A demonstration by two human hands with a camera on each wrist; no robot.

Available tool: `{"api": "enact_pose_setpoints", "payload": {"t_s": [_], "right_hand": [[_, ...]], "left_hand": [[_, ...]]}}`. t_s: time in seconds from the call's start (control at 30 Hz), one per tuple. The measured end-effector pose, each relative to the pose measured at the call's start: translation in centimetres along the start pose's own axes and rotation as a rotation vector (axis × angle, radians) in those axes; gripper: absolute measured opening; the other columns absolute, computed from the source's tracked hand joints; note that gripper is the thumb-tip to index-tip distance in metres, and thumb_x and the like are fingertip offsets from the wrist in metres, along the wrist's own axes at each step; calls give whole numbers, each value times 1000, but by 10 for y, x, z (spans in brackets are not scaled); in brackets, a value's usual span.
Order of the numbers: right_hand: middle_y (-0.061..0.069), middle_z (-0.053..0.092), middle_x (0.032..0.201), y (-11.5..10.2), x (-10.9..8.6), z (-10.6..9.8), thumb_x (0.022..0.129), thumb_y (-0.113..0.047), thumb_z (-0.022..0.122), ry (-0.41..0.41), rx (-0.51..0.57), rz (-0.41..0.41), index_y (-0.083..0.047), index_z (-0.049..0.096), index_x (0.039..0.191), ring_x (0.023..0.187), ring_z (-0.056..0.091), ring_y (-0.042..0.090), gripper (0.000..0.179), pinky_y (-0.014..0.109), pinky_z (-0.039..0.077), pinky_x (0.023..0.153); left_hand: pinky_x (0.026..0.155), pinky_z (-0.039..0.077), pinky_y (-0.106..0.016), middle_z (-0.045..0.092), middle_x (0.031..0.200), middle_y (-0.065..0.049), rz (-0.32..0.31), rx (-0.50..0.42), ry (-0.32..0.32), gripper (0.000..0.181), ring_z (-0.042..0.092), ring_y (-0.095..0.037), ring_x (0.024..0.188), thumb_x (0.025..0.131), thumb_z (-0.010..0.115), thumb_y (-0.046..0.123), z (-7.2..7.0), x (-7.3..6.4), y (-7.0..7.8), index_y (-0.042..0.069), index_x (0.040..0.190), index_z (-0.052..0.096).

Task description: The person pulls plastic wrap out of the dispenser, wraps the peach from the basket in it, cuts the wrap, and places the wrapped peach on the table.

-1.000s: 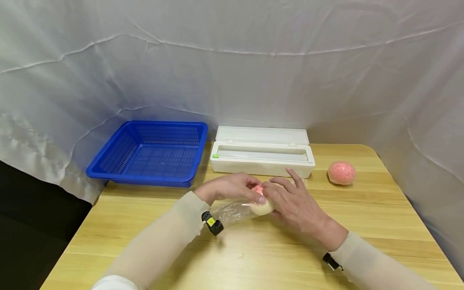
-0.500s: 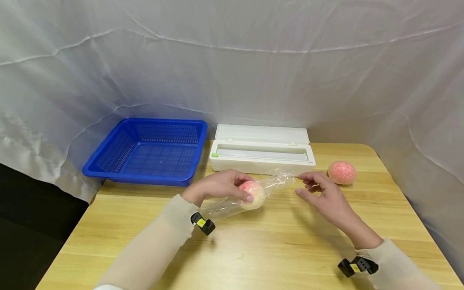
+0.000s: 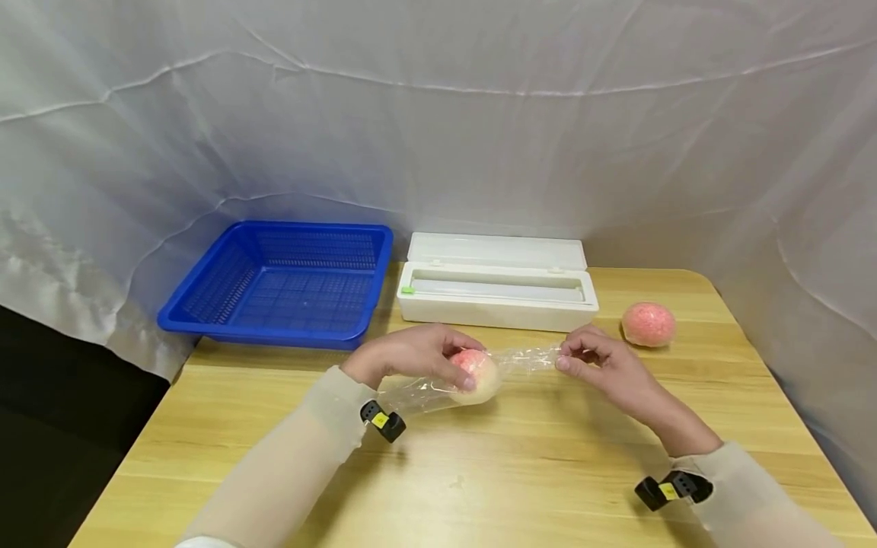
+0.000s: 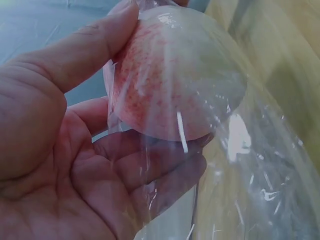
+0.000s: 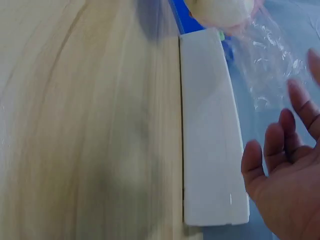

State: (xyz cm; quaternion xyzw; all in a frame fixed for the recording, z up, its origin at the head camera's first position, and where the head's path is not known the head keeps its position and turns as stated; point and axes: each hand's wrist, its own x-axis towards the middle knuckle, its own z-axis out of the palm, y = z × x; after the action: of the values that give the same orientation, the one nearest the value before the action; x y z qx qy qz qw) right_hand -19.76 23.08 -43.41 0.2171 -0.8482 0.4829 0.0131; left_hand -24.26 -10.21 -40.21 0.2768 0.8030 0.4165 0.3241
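Note:
A pink-and-cream peach (image 3: 483, 377) is wrapped in clear cling film (image 3: 527, 359), above the table in the head view. My left hand (image 3: 418, 358) grips the peach through the film, thumb on the near side, as the left wrist view also shows. Loose film (image 4: 270, 185) trails from the fruit back under the left wrist. To the right, my right hand (image 3: 610, 369) pinches the other tail of film between thumb and fingertips, the film drawn out in a narrow strip. In the right wrist view, curved fingers (image 5: 274, 142) appear near that tail.
A white cling film dispenser (image 3: 496, 312) stands behind the hands, lid raised, with a roll inside and a green slider (image 3: 408, 290). Left of it sits a blue basket (image 3: 294, 335). Another pink peach (image 3: 648, 324) lies at the right on the wooden table (image 3: 479, 479).
My right hand has left the peach, moved right, and now pinches the film tail, which has become narrower and straighter. The left hand has shifted slightly left, still holding the peach.

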Motion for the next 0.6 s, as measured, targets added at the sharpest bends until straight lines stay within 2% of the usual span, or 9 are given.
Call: {"api": "enact_pose_setpoints", "payload": {"t_s": [0.1,0.2,0.3,0.37,0.47,0.53,0.6], "right_hand": [[3,61,102,-5,1,5,103,-21,70,31,-5,74,-10,71,96,92,53,14,13,24,46,76],[0,61,97,-10,3,11,104,-32,69,111,30,197,-7,70,93,90,53,15,27,25,46,77],[-4,59,93,-14,6,15,104,-37,69,190,107,304,-2,68,96,91,51,14,36,25,46,78],[-6,57,93,-16,7,15,104,-37,68,221,146,341,-1,65,100,91,50,14,36,26,45,79],[-4,56,102,-17,9,17,106,-37,65,232,196,365,-1,60,116,95,51,11,37,23,47,81],[3,56,115,-18,11,19,108,-38,60,198,215,366,-2,53,136,106,53,14,47,22,52,85],[13,55,130,-18,12,22,110,-41,55,140,221,360,-3,43,151,120,55,21,57,27,56,91]], "left_hand": [[92,55,-28,76,112,5,-3,31,17,58,67,-10,100,90,86,26,3,0,2,14,143,66],[91,55,-27,75,112,6,7,66,37,58,65,-10,99,90,86,28,6,0,4,17,144,66],[90,55,-28,74,111,5,16,44,54,57,65,-11,98,90,85,28,8,-1,6,18,144,66],[89,55,-28,74,111,5,11,19,65,56,65,-11,99,90,86,27,9,-1,7,20,143,67],[86,55,-27,74,110,6,-5,3,83,57,65,-11,97,89,86,26,9,-2,8,23,143,67],[84,54,-26,74,109,7,-7,16,94,58,64,-10,96,89,86,27,9,-1,9,24,143,67],[84,54,-26,74,109,7,-9,26,99,58,64,-10,95,89,86,27,9,-2,10,24,144,66]]}}
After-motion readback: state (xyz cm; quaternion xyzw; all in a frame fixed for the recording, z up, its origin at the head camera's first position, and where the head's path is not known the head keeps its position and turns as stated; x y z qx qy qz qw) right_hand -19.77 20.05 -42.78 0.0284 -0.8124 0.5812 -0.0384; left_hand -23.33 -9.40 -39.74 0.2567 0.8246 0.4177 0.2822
